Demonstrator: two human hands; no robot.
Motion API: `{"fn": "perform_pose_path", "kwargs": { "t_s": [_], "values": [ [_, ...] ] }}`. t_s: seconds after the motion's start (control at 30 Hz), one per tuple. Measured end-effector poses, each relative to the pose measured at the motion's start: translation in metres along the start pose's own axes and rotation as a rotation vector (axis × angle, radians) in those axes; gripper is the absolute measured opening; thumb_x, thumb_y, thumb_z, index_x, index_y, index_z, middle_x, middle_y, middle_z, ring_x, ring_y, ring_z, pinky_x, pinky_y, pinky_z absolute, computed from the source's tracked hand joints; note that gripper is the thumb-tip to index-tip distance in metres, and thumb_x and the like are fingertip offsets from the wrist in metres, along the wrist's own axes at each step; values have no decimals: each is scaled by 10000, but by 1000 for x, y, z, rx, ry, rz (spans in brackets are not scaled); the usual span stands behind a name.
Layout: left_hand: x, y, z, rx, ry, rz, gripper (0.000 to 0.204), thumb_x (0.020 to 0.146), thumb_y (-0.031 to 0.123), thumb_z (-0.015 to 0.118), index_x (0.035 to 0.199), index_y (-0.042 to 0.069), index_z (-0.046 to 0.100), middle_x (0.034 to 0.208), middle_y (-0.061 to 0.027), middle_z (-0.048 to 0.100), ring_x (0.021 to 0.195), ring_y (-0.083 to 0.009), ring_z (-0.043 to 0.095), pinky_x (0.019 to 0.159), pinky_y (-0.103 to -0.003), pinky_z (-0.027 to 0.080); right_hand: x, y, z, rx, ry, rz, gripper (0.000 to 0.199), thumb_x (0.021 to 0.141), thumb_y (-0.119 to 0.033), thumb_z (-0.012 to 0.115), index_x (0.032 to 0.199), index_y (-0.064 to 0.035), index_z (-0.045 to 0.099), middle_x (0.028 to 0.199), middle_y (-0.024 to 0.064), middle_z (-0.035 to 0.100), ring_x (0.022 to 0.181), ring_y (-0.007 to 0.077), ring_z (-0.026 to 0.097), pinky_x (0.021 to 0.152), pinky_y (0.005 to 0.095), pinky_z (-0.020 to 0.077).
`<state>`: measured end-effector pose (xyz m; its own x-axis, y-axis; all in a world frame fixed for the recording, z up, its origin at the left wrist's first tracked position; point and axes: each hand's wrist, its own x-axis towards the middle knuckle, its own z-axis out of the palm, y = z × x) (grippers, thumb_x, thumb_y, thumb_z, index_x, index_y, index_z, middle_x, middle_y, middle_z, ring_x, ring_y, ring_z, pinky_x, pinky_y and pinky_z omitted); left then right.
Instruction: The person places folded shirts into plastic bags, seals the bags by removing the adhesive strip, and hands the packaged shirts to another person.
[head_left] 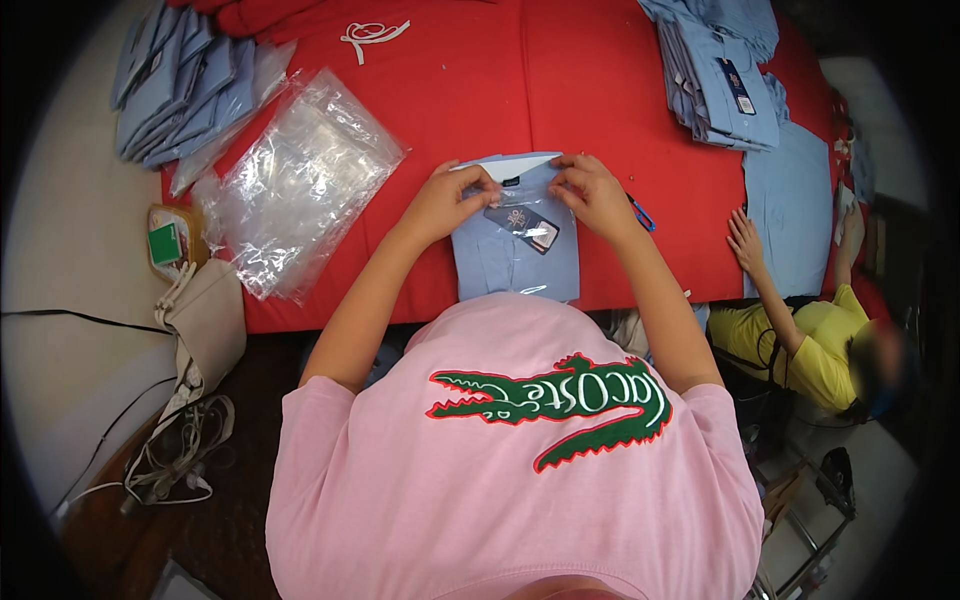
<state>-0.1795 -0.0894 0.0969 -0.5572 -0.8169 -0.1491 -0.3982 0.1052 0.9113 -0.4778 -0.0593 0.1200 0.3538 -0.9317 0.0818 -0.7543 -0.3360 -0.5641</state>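
Note:
A folded light-blue shirt (485,258) lies in front of me on the red-covered table, its collar end away from me. Shiny clear plastic, apparently a bag (537,291), covers it. A dark hang tag (522,228) shows on the shirt's front, and a white area is visible inside the collar. My left hand (447,203) is closed at the collar's left side, thumb and fingers pinching the plastic. At the right side of the collar, my right hand (594,192) pinches the plastic too. The exact fingertip contact is too small to make out.
Flat clear bags (300,180) lie to the left, below a stack of folded blue shirts (185,90). Another shirt stack (715,85) stands far right. A blue pen-like tool (641,213) rests right of my hand. A co-worker in yellow (820,345) touches blue fabric (790,210).

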Motion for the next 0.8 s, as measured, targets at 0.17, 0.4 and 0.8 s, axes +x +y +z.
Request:
{"fn": "perform_pose_path", "kwargs": {
  "t_s": [0.17,0.4,0.8],
  "values": [
    [18,-21,13,-86,367,8,249,987,250,732,1015,12,663,1089,-138,770,1037,-316,730,904,-432,550,26,6,1,162,-25,218,181,991,-157,698,1063,8,717,1132,146,721,1052,330,667,908,425,538],
    [33,-12,17,115,475,-173,223,1004,221,698,1005,11,623,938,-204,739,909,-409,715,768,-480,544,42,29,24,99,53,261,221,1029,-225,613,1086,-29,696,1023,178,741,994,396,700,847,488,540],
    [23,2,-2,-265,190,65,266,945,190,797,1075,23,637,923,-71,752,911,-154,708,809,-354,541,63,24,22,641,73,330,292,1080,-202,629,1249,15,727,1103,92,774,1060,184,732,955,320,570]
  ]
}}
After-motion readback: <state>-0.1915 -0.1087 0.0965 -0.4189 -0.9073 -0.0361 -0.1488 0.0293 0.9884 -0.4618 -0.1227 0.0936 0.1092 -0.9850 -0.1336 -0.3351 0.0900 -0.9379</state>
